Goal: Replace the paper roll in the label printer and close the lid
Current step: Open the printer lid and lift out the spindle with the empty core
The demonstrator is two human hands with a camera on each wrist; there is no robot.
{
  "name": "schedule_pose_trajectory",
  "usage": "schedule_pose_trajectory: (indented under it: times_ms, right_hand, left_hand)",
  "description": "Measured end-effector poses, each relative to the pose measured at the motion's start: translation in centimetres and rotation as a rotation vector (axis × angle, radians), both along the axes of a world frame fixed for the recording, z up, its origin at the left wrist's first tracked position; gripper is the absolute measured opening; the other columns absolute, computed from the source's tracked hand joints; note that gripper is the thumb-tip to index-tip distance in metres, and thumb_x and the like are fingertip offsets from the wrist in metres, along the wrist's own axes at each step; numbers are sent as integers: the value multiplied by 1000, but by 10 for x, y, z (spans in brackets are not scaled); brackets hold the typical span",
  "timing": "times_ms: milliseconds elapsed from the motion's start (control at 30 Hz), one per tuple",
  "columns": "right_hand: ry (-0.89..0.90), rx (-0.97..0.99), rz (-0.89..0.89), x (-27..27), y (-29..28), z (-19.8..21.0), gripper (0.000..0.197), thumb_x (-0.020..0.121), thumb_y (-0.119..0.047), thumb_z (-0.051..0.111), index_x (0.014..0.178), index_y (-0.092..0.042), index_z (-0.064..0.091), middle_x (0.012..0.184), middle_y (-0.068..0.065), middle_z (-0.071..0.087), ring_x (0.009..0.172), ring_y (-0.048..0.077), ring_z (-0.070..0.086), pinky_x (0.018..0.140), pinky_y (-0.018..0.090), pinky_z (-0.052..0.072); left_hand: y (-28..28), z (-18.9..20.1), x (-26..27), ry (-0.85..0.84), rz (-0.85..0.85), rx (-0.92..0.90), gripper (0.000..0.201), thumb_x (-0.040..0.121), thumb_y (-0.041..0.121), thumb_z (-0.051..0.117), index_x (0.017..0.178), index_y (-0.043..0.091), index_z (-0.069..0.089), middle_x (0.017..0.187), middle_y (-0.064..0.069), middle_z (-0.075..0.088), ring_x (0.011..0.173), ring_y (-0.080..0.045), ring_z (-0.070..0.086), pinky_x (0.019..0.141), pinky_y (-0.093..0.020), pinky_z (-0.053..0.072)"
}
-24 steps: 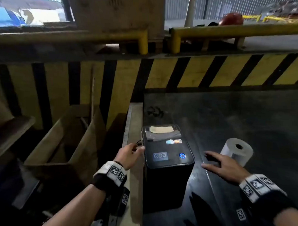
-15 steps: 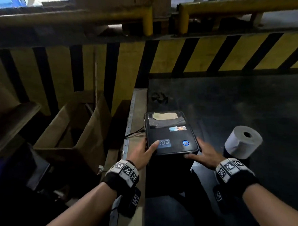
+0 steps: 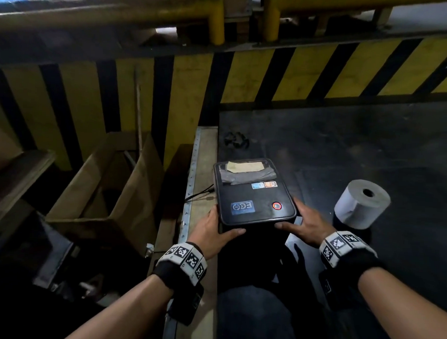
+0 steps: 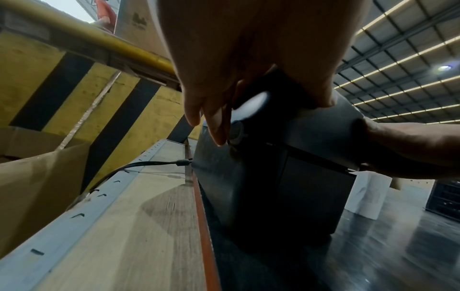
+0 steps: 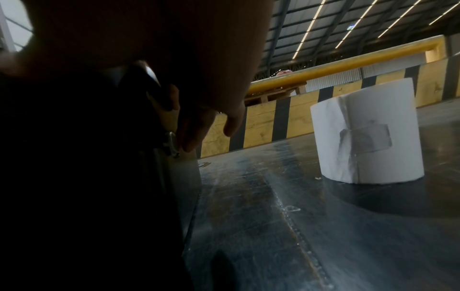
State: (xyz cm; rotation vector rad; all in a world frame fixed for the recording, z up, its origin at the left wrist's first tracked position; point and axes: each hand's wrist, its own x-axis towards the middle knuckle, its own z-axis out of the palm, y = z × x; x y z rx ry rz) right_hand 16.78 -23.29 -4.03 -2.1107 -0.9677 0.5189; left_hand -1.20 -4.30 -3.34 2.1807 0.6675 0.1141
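The black label printer (image 3: 253,195) stands with its lid down at the left edge of the dark table (image 3: 370,149); its round button glows red. My left hand (image 3: 215,228) grips the printer's near left corner, thumb across the front and fingers (image 4: 211,120) down the left side. At the near right corner my right hand (image 3: 303,223) holds it the same way, fingers (image 5: 196,130) against the right side. A white paper roll (image 3: 360,204) stands on end to the right of the printer, apart from both hands, its loose end taped (image 5: 368,135).
A cable (image 4: 139,165) runs from the printer's left side over a wooden ledge (image 3: 205,156). Left of the ledge and lower down sits an open cardboard box (image 3: 108,185). A yellow-and-black striped barrier (image 3: 271,74) with yellow rails closes the back. A small black item (image 3: 235,140) lies behind the printer.
Both hands moved from beside the printer onto its near corners. The button light went from blue to red. The head view tilted down and closer.
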Motion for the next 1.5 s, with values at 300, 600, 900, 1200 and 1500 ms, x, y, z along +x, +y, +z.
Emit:
schedule_pose_trajectory:
  times_ms: [300, 600, 900, 1200, 1500]
  right_hand:
    - [-95, -107, 2, 9, 12, 52, 60, 69, -62, 61, 121, -32, 53, 106, -5, 66, 97, 14, 59, 81, 24, 40]
    - [-281, -221, -159, 52, 71, 114, 83, 62, -89, 31, 68, -14, 67, 72, 6, 71, 75, 25, 65, 73, 37, 53]
    - [-197, 98, -325, 73, 104, 117, 53, 83, -50, 54, 125, -18, 51, 122, 10, 63, 113, 30, 57, 94, 36, 45]
    - [-134, 205, -250, 80, 126, 110, 43, 93, -33, 47, 134, -24, 44, 137, 8, 53, 125, 25, 49, 102, 27, 35]
    - [-32, 86, -300, 75, 96, 72, 57, 90, -41, 48, 138, -13, 36, 138, 12, 51, 124, 26, 50, 99, 32, 38]
  left_hand:
    - [12, 34, 10, -6, 73, 144, 71, 63, 78, 54, 122, 37, 54, 111, 1, 69, 105, -19, 63, 91, -33, 50]
    - [46, 97, 61, 3, 289, 152, 80, 59, 89, 39, 58, 12, 60, 66, -5, 62, 65, -22, 58, 61, -32, 46]
    - [81, 112, 112, -108, 396, 67, 57, 85, 64, 39, 65, 12, 50, 84, -12, 61, 85, -31, 59, 71, -31, 37]
    - [81, 105, 121, -258, 340, 31, 53, 96, 39, 38, 146, 23, 29, 145, -9, 47, 135, -24, 41, 108, -31, 31]
    - [80, 57, 94, -158, 318, -77, 74, 90, 51, 44, 149, 16, 16, 150, -13, 38, 139, -23, 37, 116, -37, 30]
